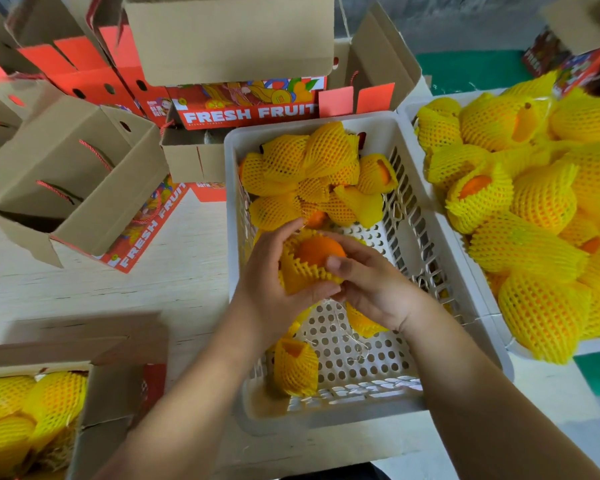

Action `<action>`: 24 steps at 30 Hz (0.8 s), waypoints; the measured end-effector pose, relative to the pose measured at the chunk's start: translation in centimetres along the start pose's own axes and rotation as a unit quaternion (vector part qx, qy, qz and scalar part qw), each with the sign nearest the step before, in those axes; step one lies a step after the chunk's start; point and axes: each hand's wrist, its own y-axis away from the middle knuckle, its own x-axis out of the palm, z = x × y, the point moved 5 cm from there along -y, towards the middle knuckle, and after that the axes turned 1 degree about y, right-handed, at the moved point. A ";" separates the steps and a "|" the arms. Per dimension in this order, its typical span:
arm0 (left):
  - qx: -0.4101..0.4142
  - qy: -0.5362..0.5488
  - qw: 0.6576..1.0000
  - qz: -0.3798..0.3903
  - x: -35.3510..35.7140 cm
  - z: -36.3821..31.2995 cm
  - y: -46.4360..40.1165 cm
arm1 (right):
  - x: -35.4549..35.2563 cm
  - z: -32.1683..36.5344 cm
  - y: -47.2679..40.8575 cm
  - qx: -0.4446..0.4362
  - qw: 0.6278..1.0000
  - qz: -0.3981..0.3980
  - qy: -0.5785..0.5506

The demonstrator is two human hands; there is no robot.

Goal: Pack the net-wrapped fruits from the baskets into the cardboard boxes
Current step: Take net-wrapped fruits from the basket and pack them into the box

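Over the white basket (440, 244), our left hand (274, 271) and right hand (368, 282) both grip one net-wrapped orange (317, 252). It seems round and firm, while the foam net is soft and can slip, so we hold around the middle.

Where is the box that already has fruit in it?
Head view, bottom left: the partly filled box sits on the table, left of the white basket.

The near half of the white basket (361, 407) is mostly bare floor, broken only by two wrapped fruits (295, 365); its far half is filled by a heap of them. Left of the basket a strip of table (153, 282) is left free, bounded by open cardboard boxes (66, 181).
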 end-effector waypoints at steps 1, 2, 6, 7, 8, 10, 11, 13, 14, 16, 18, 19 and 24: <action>0.007 0.012 0.999 -0.029 -0.5 0.1 0.2 | -0.1 0.1 -0.1 -0.005 1.000 -0.001 -0.030; 0.013 0.023 0.998 -0.058 -0.9 0.1 0.4 | -0.3 0.3 -0.2 -0.009 0.999 -0.008 -0.052; 0.041 0.062 0.994 -0.086 -1.7 -0.9 0.0 | -0.5 -0.1 -0.6 0.012 1.000 -0.006 -0.011; 0.065 0.047 0.994 -0.075 -1.6 -1.3 -0.4 | -0.3 -0.4 -0.6 0.024 0.999 0.003 0.025; 0.085 0.030 0.994 -0.058 -1.4 -1.7 -0.7 | 0.0 -0.7 -0.7 0.034 0.998 0.013 0.050; 0.070 0.041 0.997 -0.005 -0.8 -1.7 -1.3 | 0.1 -1.1 -0.7 0.046 0.997 0.026 0.053; 0.032 0.067 0.997 0.027 -0.5 -1.2 -1.4 | 0.0 -1.2 -0.7 0.053 0.997 0.034 0.041; -0.067 0.113 0.987 0.098 0.3 -0.1 -1.3 | -0.2 -1.5 -0.4 0.077 0.995 0.060 0.027; -0.082 0.104 0.984 0.121 0.6 0.0 -1.3 | -0.3 -1.7 -0.2 0.093 0.993 0.072 0.030; -0.020 0.037 0.993 0.110 0.3 -0.7 -1.5 | -0.2 -2.0 -0.2 0.118 0.989 0.078 0.051; 0.124 -0.066 0.989 0.036 -0.7 -2.1 -1.7 | -0.1 -1.9 -0.2 0.122 0.989 0.072 0.041; 0.170 -0.095 0.981 0.004 -1.0 -2.5 -1.8 | -0.1 -1.8 -0.3 0.116 0.991 0.068 0.025; 0.186 -0.066 0.979 0.057 0.1 -3.2 -1.6 | 0.6 -2.0 -0.3 0.135 0.984 0.060 0.098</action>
